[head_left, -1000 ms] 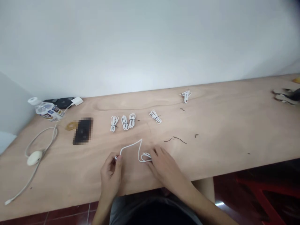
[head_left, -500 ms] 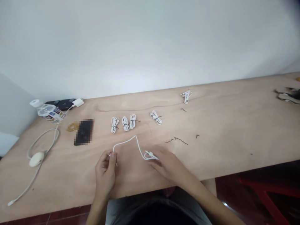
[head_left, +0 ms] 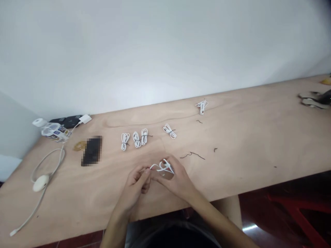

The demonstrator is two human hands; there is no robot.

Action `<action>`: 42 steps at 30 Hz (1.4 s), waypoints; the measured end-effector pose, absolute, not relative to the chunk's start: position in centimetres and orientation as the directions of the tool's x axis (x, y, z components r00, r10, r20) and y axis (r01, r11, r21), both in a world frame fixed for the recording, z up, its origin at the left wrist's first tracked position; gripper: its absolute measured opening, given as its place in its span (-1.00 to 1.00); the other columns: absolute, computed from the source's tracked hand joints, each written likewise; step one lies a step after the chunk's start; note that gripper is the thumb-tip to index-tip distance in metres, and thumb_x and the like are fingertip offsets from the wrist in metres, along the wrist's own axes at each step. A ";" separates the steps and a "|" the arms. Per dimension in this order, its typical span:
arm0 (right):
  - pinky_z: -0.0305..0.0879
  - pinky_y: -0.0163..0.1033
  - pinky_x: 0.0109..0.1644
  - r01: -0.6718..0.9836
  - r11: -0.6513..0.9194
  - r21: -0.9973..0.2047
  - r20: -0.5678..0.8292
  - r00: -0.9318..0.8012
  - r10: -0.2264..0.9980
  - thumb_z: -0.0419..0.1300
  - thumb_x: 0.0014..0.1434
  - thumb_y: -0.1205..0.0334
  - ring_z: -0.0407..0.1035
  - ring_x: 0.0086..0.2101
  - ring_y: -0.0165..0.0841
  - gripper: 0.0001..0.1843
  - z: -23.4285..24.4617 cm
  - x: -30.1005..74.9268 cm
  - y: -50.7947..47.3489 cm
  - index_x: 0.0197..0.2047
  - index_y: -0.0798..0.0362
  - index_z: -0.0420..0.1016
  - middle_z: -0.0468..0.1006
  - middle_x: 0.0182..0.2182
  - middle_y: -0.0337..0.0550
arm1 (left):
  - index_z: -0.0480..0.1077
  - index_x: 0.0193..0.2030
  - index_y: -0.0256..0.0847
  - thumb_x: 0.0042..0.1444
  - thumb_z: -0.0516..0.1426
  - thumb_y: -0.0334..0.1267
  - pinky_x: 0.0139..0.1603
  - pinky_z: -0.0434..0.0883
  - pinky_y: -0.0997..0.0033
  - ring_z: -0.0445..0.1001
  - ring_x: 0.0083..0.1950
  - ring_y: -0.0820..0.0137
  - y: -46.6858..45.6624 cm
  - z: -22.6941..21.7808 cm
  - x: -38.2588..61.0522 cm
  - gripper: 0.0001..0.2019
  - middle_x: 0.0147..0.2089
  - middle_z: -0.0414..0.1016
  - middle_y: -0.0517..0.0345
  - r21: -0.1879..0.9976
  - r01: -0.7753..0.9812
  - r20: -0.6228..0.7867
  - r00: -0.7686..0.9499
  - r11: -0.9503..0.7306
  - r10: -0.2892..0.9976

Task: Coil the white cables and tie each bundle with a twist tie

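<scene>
Both my hands meet over the near middle of the wooden table (head_left: 258, 137). My left hand (head_left: 136, 184) is closed, pinching one end of a thin white cable (head_left: 162, 166). My right hand (head_left: 176, 179) is closed on the folded loops of the same cable, which stick out above its fingers. Just behind my hands, three tied white cable bundles (head_left: 133, 138) lie in a row, a fourth bundle (head_left: 169, 131) sits to their right, and another bundle (head_left: 201, 105) lies farther back. A loose black twist tie (head_left: 192, 155) rests right of my right hand.
At the left are a plastic water bottle (head_left: 51, 130), a black power strip with a white plug (head_left: 69, 120), a white charger with its long cord (head_left: 40, 182), a blurred dark object (head_left: 91, 151) and a small yellowish item (head_left: 79, 146). Items lie at the far right edge (head_left: 314, 99).
My left hand has moved right to meet my right hand, and the long stretched-out cable is now folded into short loops between them. The view has tilted slightly.
</scene>
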State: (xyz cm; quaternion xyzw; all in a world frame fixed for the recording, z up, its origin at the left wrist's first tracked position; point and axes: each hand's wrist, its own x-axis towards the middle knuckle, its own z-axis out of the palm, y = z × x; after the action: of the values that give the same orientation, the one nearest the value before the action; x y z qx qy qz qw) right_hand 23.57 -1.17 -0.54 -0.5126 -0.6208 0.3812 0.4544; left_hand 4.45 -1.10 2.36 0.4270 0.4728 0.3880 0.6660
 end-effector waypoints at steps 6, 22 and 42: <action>0.40 -0.17 -0.04 0.032 0.064 -0.997 0.056 -0.201 0.978 0.25 0.39 0.07 0.50 -0.14 -0.24 -0.78 0.4 23.6 -1.1 0.02 -0.03 0.51 0.61 -0.14 -0.16 | 0.59 -0.08 -0.20 0.34 0.22 0.03 -0.50 0.13 0.50 0.16 -0.46 0.47 -0.8 2.8 5.0 -0.68 -0.45 0.26 0.25 0.978 0.099 -0.202 0.252 0.182 0.947; 0.41 -0.19 -0.09 -0.489 -0.159 -0.858 -0.232 0.094 0.968 0.42 0.22 -0.12 0.43 -0.25 -0.29 -0.61 -0.6 19.4 -1.2 -0.14 0.01 0.50 0.51 -0.30 -0.22 | 0.57 0.03 -0.12 0.29 0.25 -0.20 0.03 0.53 0.19 0.55 -0.05 0.23 -2.7 0.1 11.4 -0.80 -0.07 0.59 0.05 0.933 0.326 0.225 -0.195 -0.154 0.954; 0.44 -0.08 0.16 -0.297 -0.123 -0.947 -0.125 -0.012 0.992 -0.13 0.42 -0.44 0.47 -0.02 -0.18 -0.29 -0.2 20.2 -1.3 0.23 -0.15 0.51 0.58 -0.03 -0.11 | 0.30 0.41 -0.10 0.52 -0.04 -0.17 0.29 0.41 -0.04 0.45 0.33 0.06 -3.5 1.6 9.4 -0.60 0.32 0.47 -0.15 0.844 0.498 0.126 0.177 -0.199 0.976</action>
State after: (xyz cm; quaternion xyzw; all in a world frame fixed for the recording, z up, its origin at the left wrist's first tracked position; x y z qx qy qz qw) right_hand 20.18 -1.29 -0.21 -0.4515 -0.3851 0.5979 0.5388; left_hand 9.43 -3.54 1.61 0.6886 0.5351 0.3539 0.3380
